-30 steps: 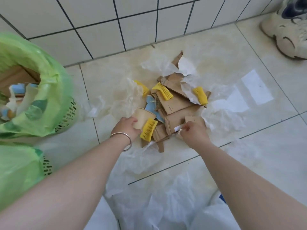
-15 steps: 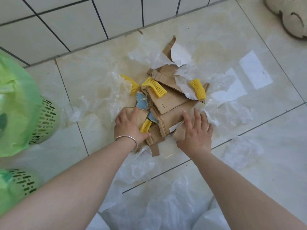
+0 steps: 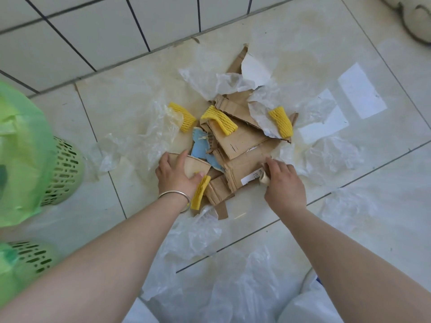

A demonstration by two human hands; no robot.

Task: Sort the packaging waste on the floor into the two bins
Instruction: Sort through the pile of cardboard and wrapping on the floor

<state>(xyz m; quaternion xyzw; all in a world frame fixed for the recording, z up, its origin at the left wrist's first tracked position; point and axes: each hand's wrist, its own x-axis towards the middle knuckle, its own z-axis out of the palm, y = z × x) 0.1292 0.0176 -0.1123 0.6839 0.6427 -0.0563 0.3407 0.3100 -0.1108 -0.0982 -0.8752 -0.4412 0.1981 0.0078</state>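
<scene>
Where the glossy cream-tiled floor point(image 3: 303, 229) meets the white-tiled wall point(image 3: 116, 31) along the top of the frame, a heap of packaging waste sits at centre. Torn cardboard pieces point(image 3: 242, 141) overlap in the middle; four yellow foam nets point(image 3: 219, 120) lie on and beside them, scraps of blue card point(image 3: 198, 145) poke out left of centre. Crumpled clear plastic film point(image 3: 144, 136) rings the heap and fills the bottom of the frame.

Left hand point(image 3: 177, 176), bangle point(image 3: 175, 195) at the wrist, comes in from lower left and curls over a tan paper cup point(image 3: 196, 165) lying on its side, fingers wrapped on its wall, thumb at the nearest foam net. Right hand point(image 3: 283, 180) comes in from lower right, fingers closed, pinching the edge of a cardboard piece beside its white label point(image 3: 250, 178).

Two green perforated bins point(image 3: 63, 173) with green liners stand at the left edge, one mid-frame, one lower. A pale shoe point(image 3: 415, 22) shows at upper right.
</scene>
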